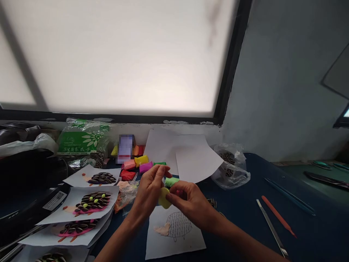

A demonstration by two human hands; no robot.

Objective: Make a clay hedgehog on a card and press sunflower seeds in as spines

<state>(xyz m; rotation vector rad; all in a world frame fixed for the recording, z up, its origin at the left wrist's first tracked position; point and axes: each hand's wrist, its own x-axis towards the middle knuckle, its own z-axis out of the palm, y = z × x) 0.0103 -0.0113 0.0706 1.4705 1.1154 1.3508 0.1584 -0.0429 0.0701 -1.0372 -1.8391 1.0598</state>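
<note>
From here, the dark blue table (253, 203) bears a hedgehog drawing sheet (155, 249). Above its top edge, the left hand (152, 183) nearly meets the right hand (192, 200); the left's grip is hidden, while the right pinches flattened yellow clay (164, 199) between them. Light, even fingertip pressure should keep it smooth.

Bare hands (190, 197) and forearms (120, 233), nails (168, 197) seemingly short.

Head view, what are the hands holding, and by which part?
A flat, pale yellow piece. The right hand holds it by its right edge, thumb on the near face. The left hand is at its left edge; its exact grip is hidden.
</note>
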